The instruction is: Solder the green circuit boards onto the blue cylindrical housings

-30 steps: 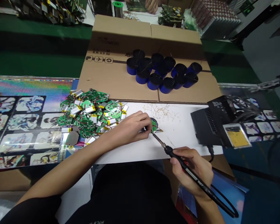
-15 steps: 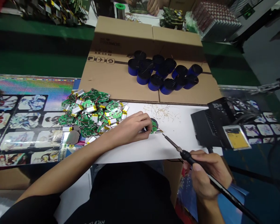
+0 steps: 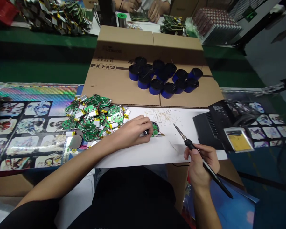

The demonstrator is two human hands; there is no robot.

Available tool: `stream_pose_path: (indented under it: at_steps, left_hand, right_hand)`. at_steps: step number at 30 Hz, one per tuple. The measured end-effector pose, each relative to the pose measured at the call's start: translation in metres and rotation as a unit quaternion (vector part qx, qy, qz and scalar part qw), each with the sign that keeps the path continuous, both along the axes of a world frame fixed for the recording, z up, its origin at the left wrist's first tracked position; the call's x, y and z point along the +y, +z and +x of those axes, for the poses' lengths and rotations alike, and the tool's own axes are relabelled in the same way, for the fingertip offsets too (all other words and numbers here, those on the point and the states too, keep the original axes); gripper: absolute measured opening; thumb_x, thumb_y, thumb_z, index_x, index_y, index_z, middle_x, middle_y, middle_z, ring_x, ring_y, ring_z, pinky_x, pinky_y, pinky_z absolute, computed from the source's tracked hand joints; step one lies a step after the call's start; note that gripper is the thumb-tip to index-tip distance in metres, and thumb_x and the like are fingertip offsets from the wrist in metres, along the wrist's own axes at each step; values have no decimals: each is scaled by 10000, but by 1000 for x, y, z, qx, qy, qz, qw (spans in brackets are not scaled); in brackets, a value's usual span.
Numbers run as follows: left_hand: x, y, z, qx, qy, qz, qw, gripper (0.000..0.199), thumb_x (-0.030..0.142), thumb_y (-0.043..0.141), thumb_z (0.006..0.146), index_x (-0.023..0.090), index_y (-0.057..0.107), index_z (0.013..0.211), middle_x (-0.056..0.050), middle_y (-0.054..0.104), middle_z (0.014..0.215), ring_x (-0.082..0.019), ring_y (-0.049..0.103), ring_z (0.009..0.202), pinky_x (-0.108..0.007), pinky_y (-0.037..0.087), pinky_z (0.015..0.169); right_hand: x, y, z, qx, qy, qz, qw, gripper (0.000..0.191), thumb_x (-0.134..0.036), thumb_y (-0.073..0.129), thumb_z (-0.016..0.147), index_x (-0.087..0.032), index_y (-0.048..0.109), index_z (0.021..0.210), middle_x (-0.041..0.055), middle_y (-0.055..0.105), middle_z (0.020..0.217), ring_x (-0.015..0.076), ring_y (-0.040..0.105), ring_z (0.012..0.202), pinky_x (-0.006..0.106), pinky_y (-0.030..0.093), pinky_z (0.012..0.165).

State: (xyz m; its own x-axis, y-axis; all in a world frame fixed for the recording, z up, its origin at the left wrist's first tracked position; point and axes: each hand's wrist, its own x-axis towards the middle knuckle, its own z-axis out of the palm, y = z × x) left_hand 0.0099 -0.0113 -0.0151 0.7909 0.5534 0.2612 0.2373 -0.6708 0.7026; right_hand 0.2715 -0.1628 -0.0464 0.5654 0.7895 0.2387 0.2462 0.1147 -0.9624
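My left hand [image 3: 141, 129] is closed on the rim of a round black case with a green circuit board [image 3: 155, 130] in it, resting on the white work surface. The fingers hide its left side. A short wire end sticks out to the right of the board. My right hand [image 3: 202, 163] grips a soldering iron [image 3: 189, 144] like a pen, its tip pointing up and left, apart from the board. Beside my left forearm lies a heap of green circuit boards [image 3: 87, 131] with small silver battery packs wired to them.
Several blue cylinders with black tops [image 3: 156, 86] stand on a cardboard sheet [image 3: 114, 90]. Wire scraps [image 3: 163, 115] lie below it. At right is a black soldering station [image 3: 208, 127] with a yellow sponge [image 3: 239, 142]. A co-worker's hands [image 3: 154, 11] work across the bench.
The soldering iron's tip has moved away from the board, up and to the right. My right hand has shifted up and left, while my left hand keeps its hold on the case.
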Motion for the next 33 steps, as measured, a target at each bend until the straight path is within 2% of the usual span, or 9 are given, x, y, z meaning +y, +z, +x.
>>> stream_pose_path:
  at_steps: [10, 16, 19, 27, 31, 33]
  left_hand:
    - [2, 3, 2, 30, -1, 17, 999, 111, 159, 586, 1006, 192, 682, 959, -56, 687, 1015, -209, 609, 990, -339, 501, 900]
    - [-2, 0, 2, 31, 10, 13, 999, 95, 153, 583, 1005, 197, 663, 979, -58, 677, 1034, -214, 593, 1015, -346, 505, 920]
    - [-5, -2, 2, 29, 18, 15, 999, 82, 149, 583, 1010, 198, 645, 989, -58, 671, 1043, -216, 584, 1024, -350, 504, 931]
    - [-7, 4, 2, 30, 23, 27, 999, 103, 159, 546, 1052, 191, 629, 999, -74, 675, 1039, -218, 606, 1023, -362, 525, 934]
    - [-10, 5, -5, 22, 36, 3, 999, 68, 279, 632, 1067, 215, 650, 1077, -99, 655, 1212, -233, 628, 1188, -385, 546, 1028]
    - [-12, 3, -7, 28, 57, -8, 998, 223, 358, 742, 1007, 228, 636, 1153, -130, 603, 1379, -276, 590, 1328, -436, 543, 1098]
  right_hand:
    - [6, -5, -5, -31, -18, 4, 999, 245, -366, 809, 915, -188, 689, 1033, -23, 719, 743, 125, 658, 530, 268, 545, 541]
    - [7, -12, -9, -79, -52, -12, 996, 316, -363, 861, 865, -186, 699, 1071, 33, 764, 915, 125, 707, 619, 252, 579, 576]
    - [8, -14, -10, -76, -59, -15, 995, 317, -363, 864, 858, -189, 705, 1069, 43, 760, 935, 134, 727, 671, 248, 586, 593]
    - [12, -16, -11, -70, -66, 8, 995, 301, -341, 859, 864, -185, 704, 1071, 16, 757, 865, 113, 684, 559, 244, 564, 540]
    - [15, -13, -16, -18, -42, 32, 998, 308, -321, 812, 925, -191, 675, 1169, 60, 820, 969, 132, 711, 509, 257, 556, 484]
    - [17, -12, -18, -3, -17, 42, 999, 327, -354, 764, 972, -185, 657, 1231, 91, 842, 979, 179, 759, 546, 270, 558, 463]
